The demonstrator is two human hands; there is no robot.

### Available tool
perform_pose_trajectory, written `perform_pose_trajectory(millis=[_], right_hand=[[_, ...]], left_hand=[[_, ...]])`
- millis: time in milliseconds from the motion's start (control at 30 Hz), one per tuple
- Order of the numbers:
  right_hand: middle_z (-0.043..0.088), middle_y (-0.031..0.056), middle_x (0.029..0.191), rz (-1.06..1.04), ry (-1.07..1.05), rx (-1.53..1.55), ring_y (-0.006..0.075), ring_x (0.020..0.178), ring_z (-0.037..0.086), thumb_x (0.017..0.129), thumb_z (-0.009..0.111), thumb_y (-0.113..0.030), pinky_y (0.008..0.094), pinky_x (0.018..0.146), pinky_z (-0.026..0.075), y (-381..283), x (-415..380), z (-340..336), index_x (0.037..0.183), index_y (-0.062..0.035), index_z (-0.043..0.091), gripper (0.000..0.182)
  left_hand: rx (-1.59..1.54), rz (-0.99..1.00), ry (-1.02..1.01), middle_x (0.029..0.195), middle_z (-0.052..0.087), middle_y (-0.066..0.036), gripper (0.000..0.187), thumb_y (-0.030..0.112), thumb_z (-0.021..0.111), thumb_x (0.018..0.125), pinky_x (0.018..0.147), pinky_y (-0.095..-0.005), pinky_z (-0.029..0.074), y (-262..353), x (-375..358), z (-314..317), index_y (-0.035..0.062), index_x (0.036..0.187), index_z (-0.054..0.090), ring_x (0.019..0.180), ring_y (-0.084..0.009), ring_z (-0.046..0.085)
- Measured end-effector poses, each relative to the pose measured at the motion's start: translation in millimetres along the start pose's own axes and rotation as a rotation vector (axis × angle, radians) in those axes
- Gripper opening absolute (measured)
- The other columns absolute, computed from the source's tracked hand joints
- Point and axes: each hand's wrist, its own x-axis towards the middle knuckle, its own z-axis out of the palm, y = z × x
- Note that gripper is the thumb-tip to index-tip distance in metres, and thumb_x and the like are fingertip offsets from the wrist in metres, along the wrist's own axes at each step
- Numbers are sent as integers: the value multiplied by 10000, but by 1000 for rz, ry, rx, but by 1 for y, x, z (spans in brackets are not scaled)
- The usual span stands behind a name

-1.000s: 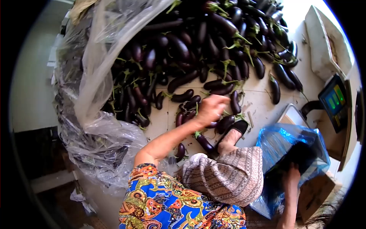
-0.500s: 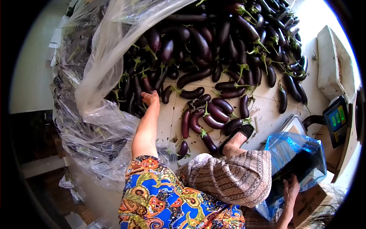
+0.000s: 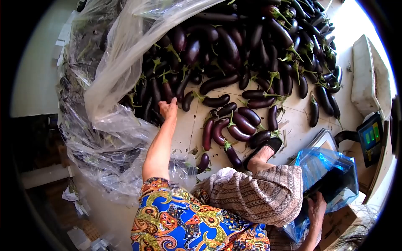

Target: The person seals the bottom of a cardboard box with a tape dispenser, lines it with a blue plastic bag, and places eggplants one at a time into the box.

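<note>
My left hand (image 3: 168, 108) reaches to the lower left edge of a large heap of dark purple eggplants (image 3: 226, 46). Its fingers are curled at the end of one eggplant (image 3: 167, 90); whether they grip it firmly is hard to tell. At the lower right, my right hand (image 3: 317, 206) is at the opening of a blue plastic bag (image 3: 326, 161), with its fingers bent round the edge. Dark eggplants show inside the bag. Several loose eggplants (image 3: 242, 123) lie on the tiled floor between my foot and the heap.
Clear plastic sheeting (image 3: 113, 79) covers the heap's left side. A scale display (image 3: 370, 136) stands at the right, its platform (image 3: 322, 140) partly under the bag. Behind it is a white foam box (image 3: 368, 75). A cardboard box (image 3: 341, 224) sits below the bag.
The view has shifted slightly, so the heap appears a little further right and lower. My left hand stays at the heap's edge, its fingers now nearer the eggplant's end.
</note>
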Motion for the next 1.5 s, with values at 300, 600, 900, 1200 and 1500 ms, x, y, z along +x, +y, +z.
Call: perform_pose_trajectory(millis=[300, 600, 900, 1200, 1500], right_hand=[[629, 267, 1067, 54, -94, -33, 427, 962, 618, 782, 665, -95, 451, 817, 494, -1, -19, 5, 1252, 4, 555, 493], [634, 247, 1062, 52, 9, -3, 411, 955, 618, 775, 682, -77, 444, 819, 495, -2, -20, 10, 1236, -7, 563, 481], [640, 220, 1030, 51, 55, 35, 386, 932, 620, 774, 696, -63, 440, 813, 494, -13, -33, 0, 1236, -31, 569, 481], [638, 204, 980, 9, 95, 93, 316, 764, 640, 762, 719, -42, 378, 699, 519, -20, -35, -4, 1200, -5, 579, 462], [644, 35, 845, 35, 168, 744, 75, 720, 566, 906, 617, -47, 213, 632, 464, -62, -29, -29, 1116, 11, 622, 218]], left_hand=[[447, -23, -614, 924, 670, -114, 486, 381, 743, 836, 770, -377, 520, -46, -125, -66, 21, 1119, 580, 844, -225, 639], [96, 757, -282, 950, 629, -100, 351, 213, 723, 854, 739, -327, 507, 126, -56, -28, 15, 1120, 608, 816, -193, 611], [285, 517, -71, 1124, 633, -287, 748, 535, 726, 748, 903, -479, 480, 255, -4, 53, -41, 1186, 536, 1053, -450, 604], [-164, 385, -359, 791, 664, -95, 497, 429, 719, 824, 571, -297, 494, 238, -37, 16, -22, 990, 589, 596, -157, 630], [-780, -221, -1145, 948, 654, -111, 402, 310, 659, 920, 694, -277, 515, 174, -232, -58, 17, 1175, 558, 770, -156, 635]])
